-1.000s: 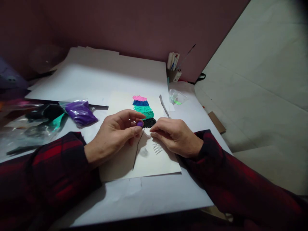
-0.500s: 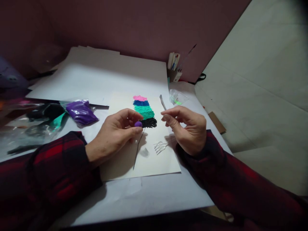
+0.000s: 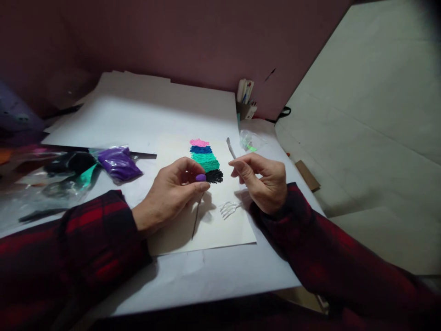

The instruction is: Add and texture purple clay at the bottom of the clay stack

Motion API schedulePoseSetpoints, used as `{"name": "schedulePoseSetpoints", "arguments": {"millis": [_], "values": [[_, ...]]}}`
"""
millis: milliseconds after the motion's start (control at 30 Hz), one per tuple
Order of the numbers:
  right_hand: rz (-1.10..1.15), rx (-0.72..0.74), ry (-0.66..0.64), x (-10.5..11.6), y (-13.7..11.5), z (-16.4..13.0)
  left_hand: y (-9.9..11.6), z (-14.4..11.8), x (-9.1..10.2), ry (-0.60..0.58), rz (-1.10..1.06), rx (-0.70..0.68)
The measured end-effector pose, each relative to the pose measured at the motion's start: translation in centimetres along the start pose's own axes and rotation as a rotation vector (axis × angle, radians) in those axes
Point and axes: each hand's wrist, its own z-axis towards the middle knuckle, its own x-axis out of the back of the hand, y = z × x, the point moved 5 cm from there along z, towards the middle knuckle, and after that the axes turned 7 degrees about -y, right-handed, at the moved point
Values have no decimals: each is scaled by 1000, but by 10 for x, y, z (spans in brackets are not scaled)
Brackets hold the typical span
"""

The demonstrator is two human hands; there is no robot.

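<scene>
my left hand (image 3: pixel 172 193) has its grip pinched together on a small purple clay lump (image 3: pixel 200 177), held just over the cream card (image 3: pixel 213 230) beside the black band of the clay stripes (image 3: pixel 206 160). my right hand (image 3: pixel 263 179) hovers just right of them with its grip curled nearly together; i cannot tell whether anything sits in it. further out i see a white plastic fork (image 3: pixel 229 209) on the card, a purple clay bag (image 3: pixel 119 163) to the left on the desk (image 3: pixel 138 115), and a pen cup (image 3: pixel 245 103) at the back.
</scene>
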Motion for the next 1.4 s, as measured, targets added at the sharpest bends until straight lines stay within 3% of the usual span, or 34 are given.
{"name": "schedulePoseSetpoints", "arguments": {"millis": [200, 367, 467, 633, 833, 900, 967, 1100, 1400], "values": [[-240, 138, -200, 21, -29, 4, 5, -1, 0, 34, 85, -18], [-581, 52, -511, 20, -38, -20, 4, -1, 3, 21, 63, -47], [-810, 4, -581, 7, -32, -36, 3, -1, 5, 35, 58, -47], [-973, 13, -598, -8, -28, -46, 4, -2, 6, 46, 66, -73], [-929, 64, -550, 5, -33, -45, 4, -1, 8, 43, 68, -106], [-852, -7, -512, 14, -34, -40, 3, 0, 9, 48, 67, -112], [-807, -173, -425, 25, -30, -33, 2, 0, 11, 62, 69, -117], [-875, -312, -338, 29, -20, -20, 2, 0, 13, 80, 82, -120], [-977, -424, -385, 13, 13, -18, 1, 3, 15, 103, 152, -164]]}}
